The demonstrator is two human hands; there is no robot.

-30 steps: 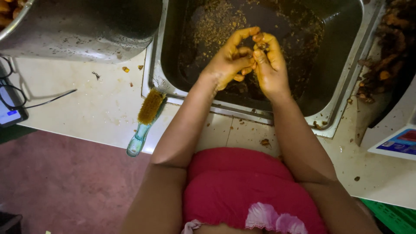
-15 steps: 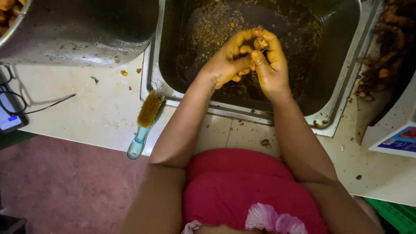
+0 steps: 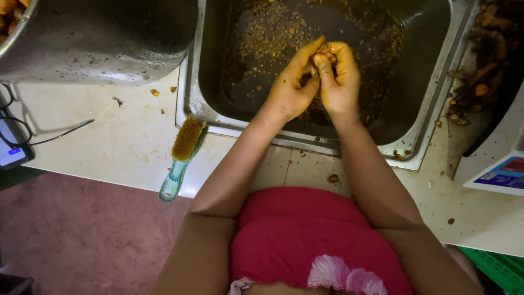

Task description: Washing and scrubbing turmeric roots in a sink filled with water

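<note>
The pale countertop (image 3: 109, 136) in front of me is speckled with small orange-brown scraps (image 3: 155, 92), and a steel sink (image 3: 436, 114) is set into it. A scrub brush (image 3: 183, 158) with a clear blue-green handle lies at the counter's near edge, just beside the sink's corner. A large metal pot (image 3: 98, 43) stands at the far left, and a black cable (image 3: 60, 134) trails across the surface below it.

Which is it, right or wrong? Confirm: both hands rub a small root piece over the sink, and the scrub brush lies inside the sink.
Wrong on the brush. In the head view the scrub brush lies on the white counter left of the sink, not inside it. The left hand and right hand do hold a small root piece over the sink.
</note>
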